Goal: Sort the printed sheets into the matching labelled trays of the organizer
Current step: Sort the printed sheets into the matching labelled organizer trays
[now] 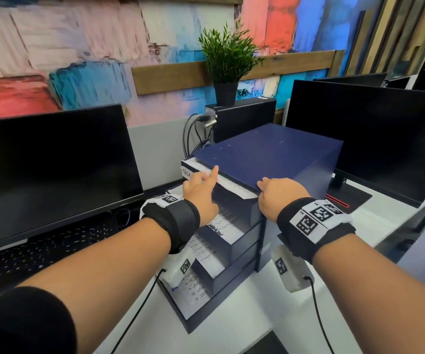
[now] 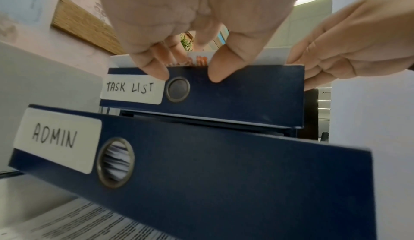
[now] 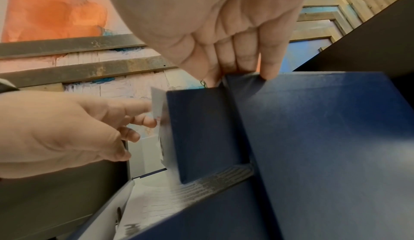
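Note:
A dark blue organizer (image 1: 270, 152) stands on the desk with its trays pulled out in steps. The top tray (image 2: 235, 98) is labelled TASK LIST, the one below it (image 2: 224, 173) ADMIN. A white sheet (image 1: 234, 189) with red print (image 2: 197, 60) lies across the top tray's opening. My left hand (image 1: 203, 176) rests on it with the index finger straight, thumb and another fingertip hanging over the tray front. My right hand (image 1: 265, 190) curls its fingers round the front right corner of the organizer's top panel (image 3: 291, 102), beside the sheet's right end.
Lower trays (image 1: 206, 249) hold printed sheets. A black monitor (image 1: 53, 169) and keyboard (image 1: 40, 251) stand on the left, another monitor (image 1: 359, 139) on the right. Behind the organizer are cables (image 1: 191, 134) and a potted plant (image 1: 226, 60). White desk (image 1: 308, 251) shows at right.

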The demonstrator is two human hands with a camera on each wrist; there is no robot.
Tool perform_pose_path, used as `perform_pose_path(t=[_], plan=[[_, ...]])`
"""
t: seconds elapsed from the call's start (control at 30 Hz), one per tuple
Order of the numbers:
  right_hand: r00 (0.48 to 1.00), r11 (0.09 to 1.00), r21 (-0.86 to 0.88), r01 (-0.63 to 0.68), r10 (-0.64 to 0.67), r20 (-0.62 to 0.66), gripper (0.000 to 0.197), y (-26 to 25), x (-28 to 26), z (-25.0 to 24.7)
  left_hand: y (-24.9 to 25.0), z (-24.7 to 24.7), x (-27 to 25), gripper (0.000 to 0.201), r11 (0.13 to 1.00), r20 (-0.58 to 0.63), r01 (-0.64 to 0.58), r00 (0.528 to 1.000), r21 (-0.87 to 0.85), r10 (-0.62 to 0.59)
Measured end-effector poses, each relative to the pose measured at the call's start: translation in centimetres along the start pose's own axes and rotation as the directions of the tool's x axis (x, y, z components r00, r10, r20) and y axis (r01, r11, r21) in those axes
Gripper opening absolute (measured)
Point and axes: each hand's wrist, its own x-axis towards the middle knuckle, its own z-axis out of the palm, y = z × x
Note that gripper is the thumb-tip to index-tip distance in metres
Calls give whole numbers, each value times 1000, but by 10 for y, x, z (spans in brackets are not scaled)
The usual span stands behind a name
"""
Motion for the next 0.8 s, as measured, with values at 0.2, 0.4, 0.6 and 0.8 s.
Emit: perform_pose_path(t=[0.2, 0.4, 0.6, 0.8], plan=[[1000, 1000, 8, 7, -7, 1, 30, -1, -1, 0, -4, 6, -1, 74, 993, -99, -98, 990, 60, 104], [1000, 1000, 23, -13, 13, 6, 30, -3, -2, -2, -7, -1, 2, 74, 955, 32, -200, 980, 220, 198], [999, 998, 49, -29, 28, 17, 41, -3, -3, -2, -4, -6, 7, 65, 939, 132, -229, 971, 255, 201], [999, 997, 67, -31, 29, 29, 42, -3, -3, -1, -13, -4, 4, 84, 947, 177, -235, 964, 218, 198]])
